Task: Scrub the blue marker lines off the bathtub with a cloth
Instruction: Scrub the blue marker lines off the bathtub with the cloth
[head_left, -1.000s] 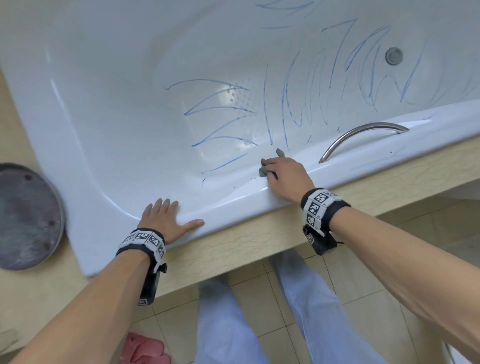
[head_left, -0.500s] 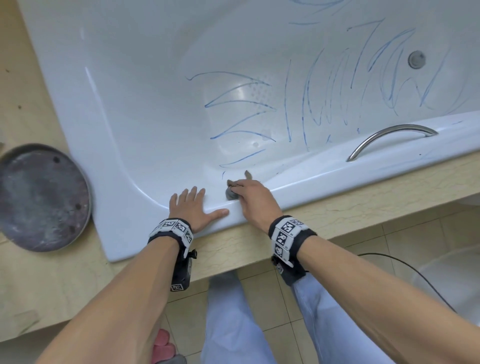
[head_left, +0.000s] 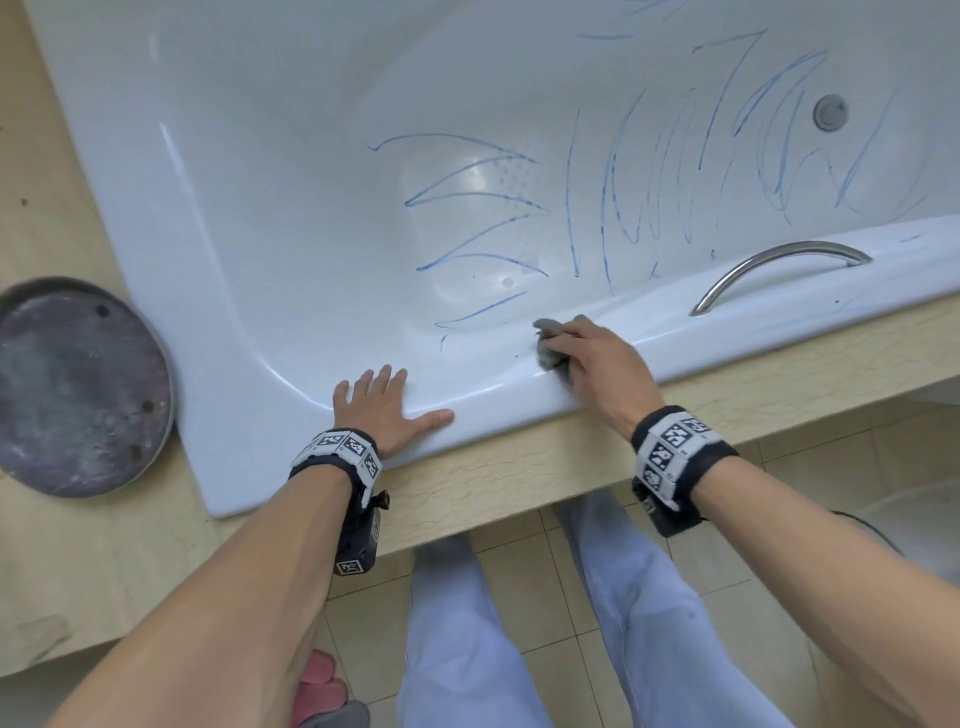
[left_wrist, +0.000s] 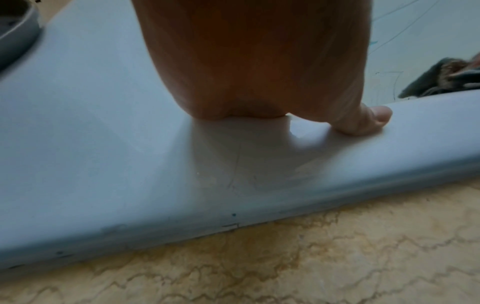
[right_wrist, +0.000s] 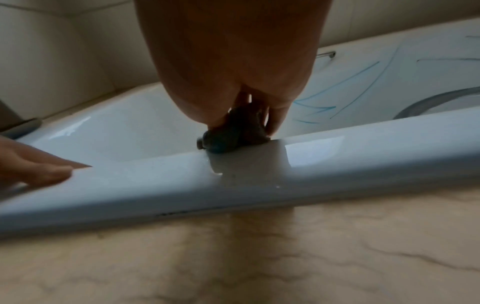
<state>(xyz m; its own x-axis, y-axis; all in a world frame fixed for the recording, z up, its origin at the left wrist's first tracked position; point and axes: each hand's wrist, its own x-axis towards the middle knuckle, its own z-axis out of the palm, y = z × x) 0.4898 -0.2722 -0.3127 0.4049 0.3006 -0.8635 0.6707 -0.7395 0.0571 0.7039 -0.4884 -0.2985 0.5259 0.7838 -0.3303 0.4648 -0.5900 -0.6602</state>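
Bathtub rim (head_left: 509, 402) under your flat left hand (head_left: 387, 410), your right hand (head_left: 597, 364) gripping grey cloth (head_left: 548, 345) beside blue marker lines (head_left: 483, 208).

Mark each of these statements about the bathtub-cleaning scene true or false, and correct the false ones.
1. The right hand holds a grey cloth against the bathtub near its front rim. True.
2. The left hand grips the metal grab handle. False: it lies flat on the front rim, far from the handle.
3. Blue marker lines remain on the tub's inside. True.
4. The cloth is bright red. False: it is grey.
5. A round dark metal disc lies inside the tub. False: it lies outside, on the ledge by the tub's left end.
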